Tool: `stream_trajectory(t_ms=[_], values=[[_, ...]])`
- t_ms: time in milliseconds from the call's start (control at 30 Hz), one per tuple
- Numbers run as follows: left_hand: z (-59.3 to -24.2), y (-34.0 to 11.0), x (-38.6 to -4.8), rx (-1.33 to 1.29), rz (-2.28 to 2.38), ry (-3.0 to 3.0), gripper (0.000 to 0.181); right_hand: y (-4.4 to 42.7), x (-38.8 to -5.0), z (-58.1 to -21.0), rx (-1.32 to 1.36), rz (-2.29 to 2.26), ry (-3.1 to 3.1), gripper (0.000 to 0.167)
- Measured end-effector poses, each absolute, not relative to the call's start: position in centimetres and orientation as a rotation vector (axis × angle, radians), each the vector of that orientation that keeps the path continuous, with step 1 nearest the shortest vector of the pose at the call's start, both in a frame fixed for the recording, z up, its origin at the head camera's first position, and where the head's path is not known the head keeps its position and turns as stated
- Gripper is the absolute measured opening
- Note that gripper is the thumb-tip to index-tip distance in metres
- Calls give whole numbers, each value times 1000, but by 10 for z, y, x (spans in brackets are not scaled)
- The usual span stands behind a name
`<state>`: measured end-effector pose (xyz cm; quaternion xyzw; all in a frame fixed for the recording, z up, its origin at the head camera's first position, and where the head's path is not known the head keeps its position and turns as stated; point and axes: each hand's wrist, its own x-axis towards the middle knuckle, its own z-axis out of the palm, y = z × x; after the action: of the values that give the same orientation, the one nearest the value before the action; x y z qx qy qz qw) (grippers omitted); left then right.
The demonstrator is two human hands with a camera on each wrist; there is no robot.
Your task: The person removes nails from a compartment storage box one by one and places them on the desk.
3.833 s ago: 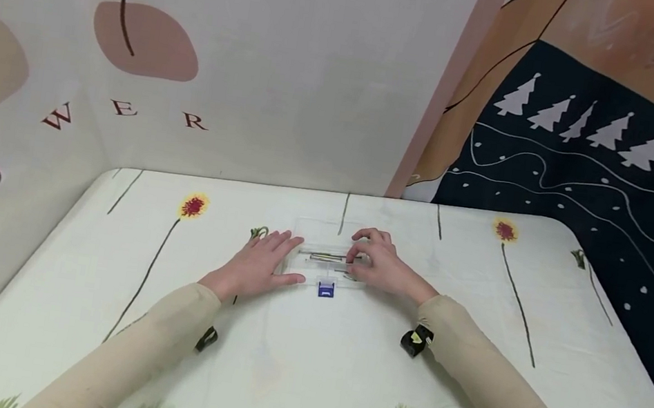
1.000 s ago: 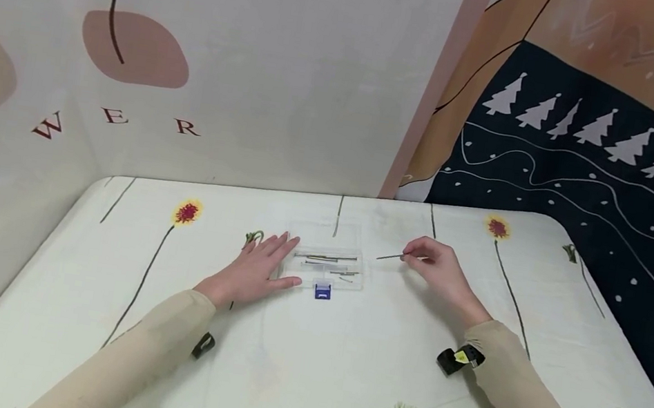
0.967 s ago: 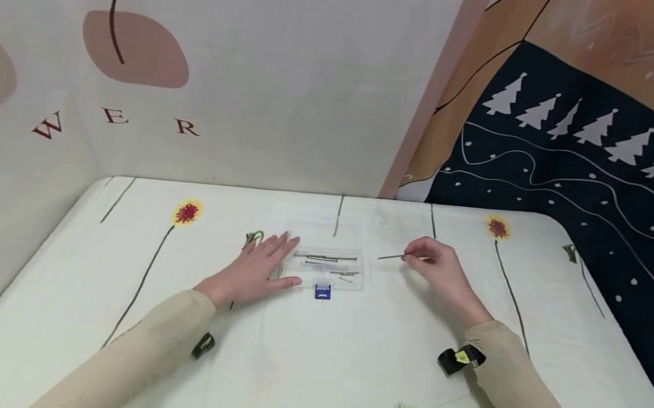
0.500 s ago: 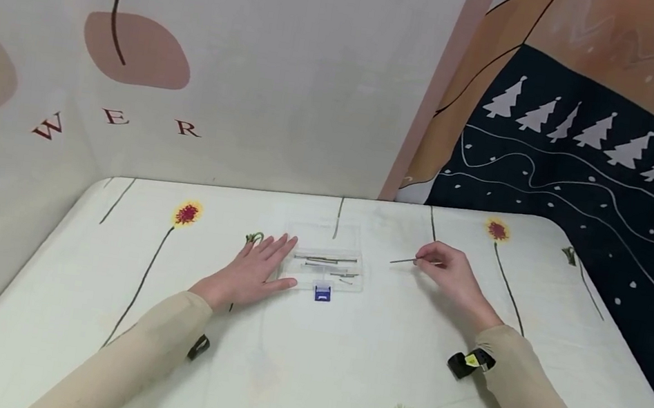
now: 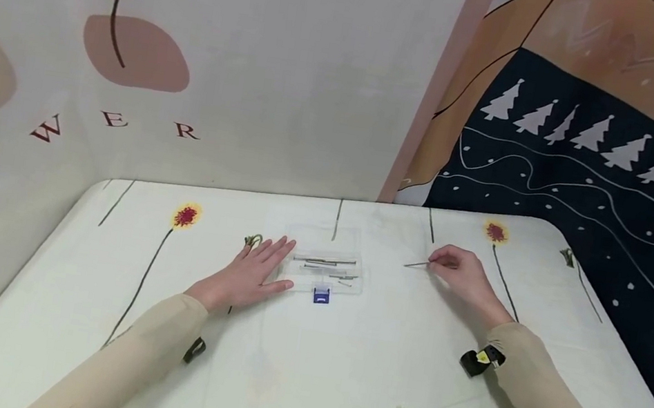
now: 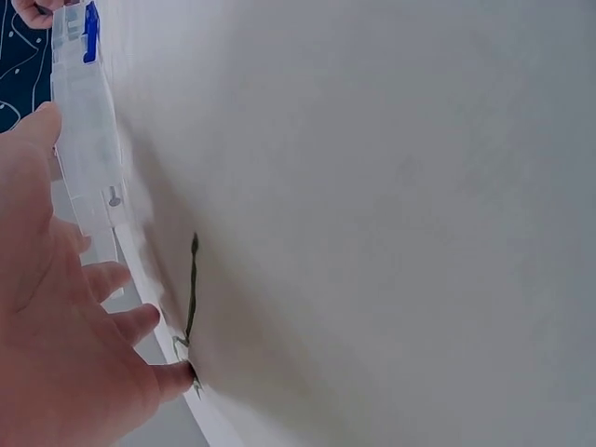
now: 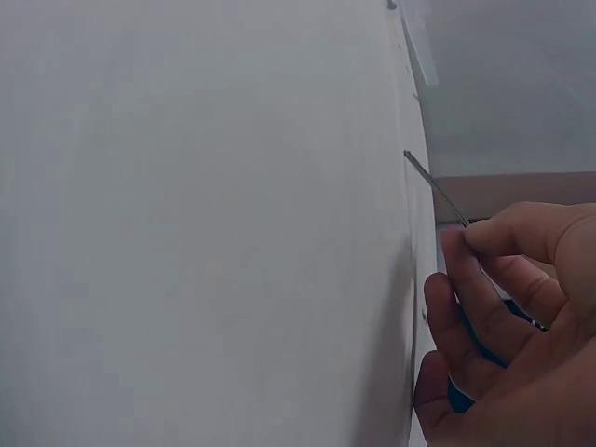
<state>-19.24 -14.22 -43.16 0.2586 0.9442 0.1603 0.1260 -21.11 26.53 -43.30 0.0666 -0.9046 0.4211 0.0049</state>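
Note:
In the head view, an opened clear plastic box [image 5: 356,287] with a blue latch [image 5: 322,295] lies on the table. Several metal nails [image 5: 325,260] of different lengths rest in its compartments. My left hand [image 5: 250,278] is spread flat, fingers straight, at the box's left side, its fingertips against or very near the edge. To the right of the box, my right hand [image 5: 467,279] pinches one thin nail [image 5: 417,265] between thumb and fingertips, pointing left. In the right wrist view that nail [image 7: 436,188] sticks out past the fingertips, its small head at the free end.
The box's clear lid [image 5: 322,237] lies folded back behind it. A white cloth [image 5: 303,375] printed with flowers covers the table. A pale printed curtain [image 5: 293,88] hangs along the back, with a dark tree-patterned cloth [image 5: 594,179] at the right.
Earlier my right hand was over the box; it came away to the right with a nail and has moved a little further right since. My left hand has stayed nearly still by the box.

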Motion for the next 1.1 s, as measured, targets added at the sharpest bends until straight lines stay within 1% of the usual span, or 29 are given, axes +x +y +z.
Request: stream_trajectory(t_ms=[433,1100], values=[[-432,-142,-192,762,541,2724,79,279,-211,-437,234,1266,-2874,12],[-429,-139,-191,726,516,2750,80,281,-212,-435,263,1276,-2846,14]])
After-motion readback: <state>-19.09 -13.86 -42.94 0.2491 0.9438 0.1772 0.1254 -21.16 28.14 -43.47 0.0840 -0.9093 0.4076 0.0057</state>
